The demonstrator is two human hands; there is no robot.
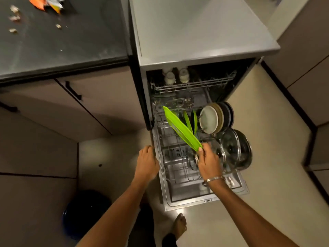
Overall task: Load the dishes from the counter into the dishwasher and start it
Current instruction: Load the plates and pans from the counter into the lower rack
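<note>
Your right hand [209, 162] pinches the near rim of a bright green flat plastic plate [181, 128], thumb on top, fingers curled beneath. The plate is tilted, its far edge pointing up and left over the pulled-out lower wire rack [170, 139] of the open stainless dishwasher [195, 56]; whether its lower edge sits in the tines, you cannot tell.

Your left hand [146, 162] rests on the left edge of the rack, fingers bent over the rim; how firmly it grips is not clear.

Just behind the held plate, two more green plates [191, 121] stand on edge in the rack. To their right a stack of round ceramic plates, cream and dark [216, 118], stands upright. Nearer you, on the right side of the rack, sit shiny steel pots with glass lids [235, 148].

In the upper rack [192, 84] two pale upturned cups [177, 77] show at the back left.

The dark bench [62, 43] to the left carries an orange wrapper [46, 3] and small pale scraps [14, 18]. A bare foot [179, 225] stands on the beige floor beside the lowered door [204, 196].
</note>
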